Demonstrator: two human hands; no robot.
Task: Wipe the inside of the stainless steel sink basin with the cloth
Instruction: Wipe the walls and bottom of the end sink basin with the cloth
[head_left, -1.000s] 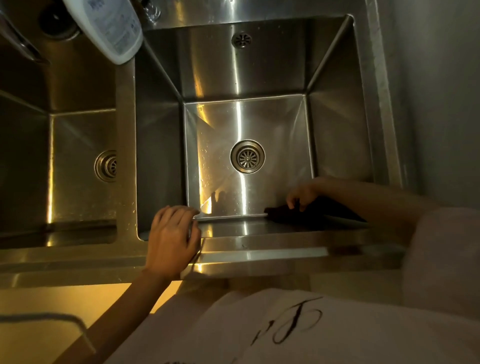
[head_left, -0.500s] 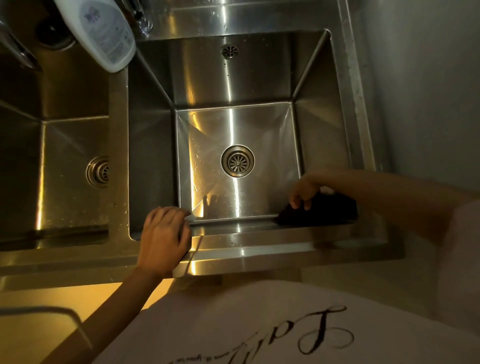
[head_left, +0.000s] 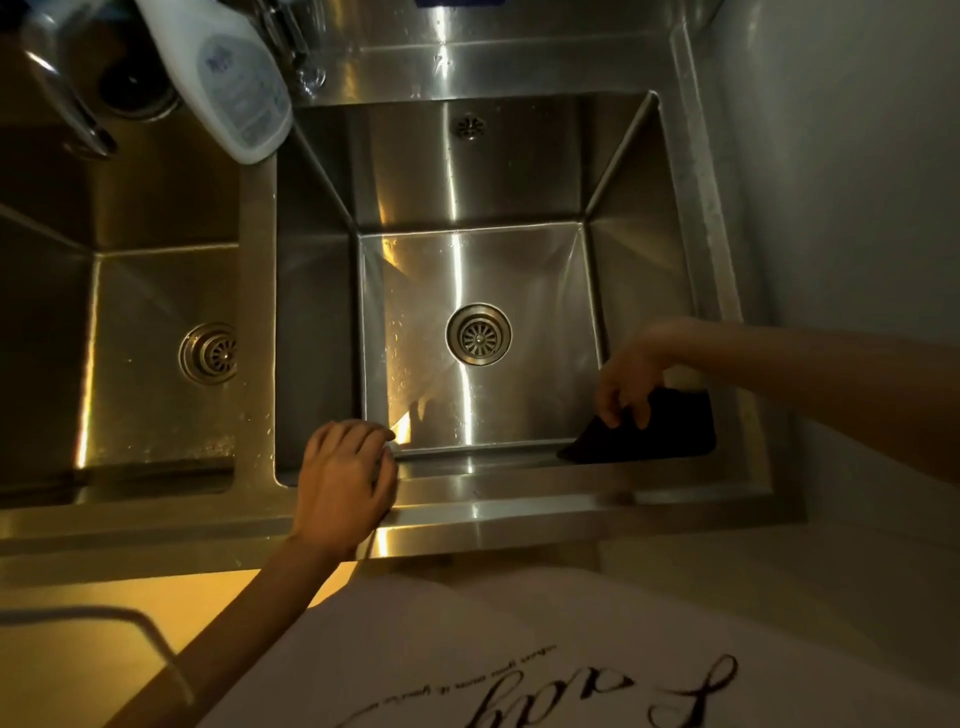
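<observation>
The right stainless steel sink basin (head_left: 519, 280) fills the middle of the head view, with a round drain (head_left: 478, 334) in its floor. A dark cloth (head_left: 660, 436) lies against the near right wall of the basin, low in the corner. My right hand (head_left: 631, 382) reaches down into the basin and holds the cloth's top edge with curled fingers. My left hand (head_left: 345, 480) rests on the basin's near rim, fingers bent over the edge, holding nothing.
A second basin (head_left: 156, 322) with its own drain lies to the left across a steel divider. A white bottle (head_left: 223, 73) and a faucet (head_left: 67, 98) hang over the back left. A grey wall (head_left: 857, 156) runs along the right.
My right hand and the cloth have slid right along the near wall toward the basin's right corner. The view has shifted. My left hand stays on the rim.
</observation>
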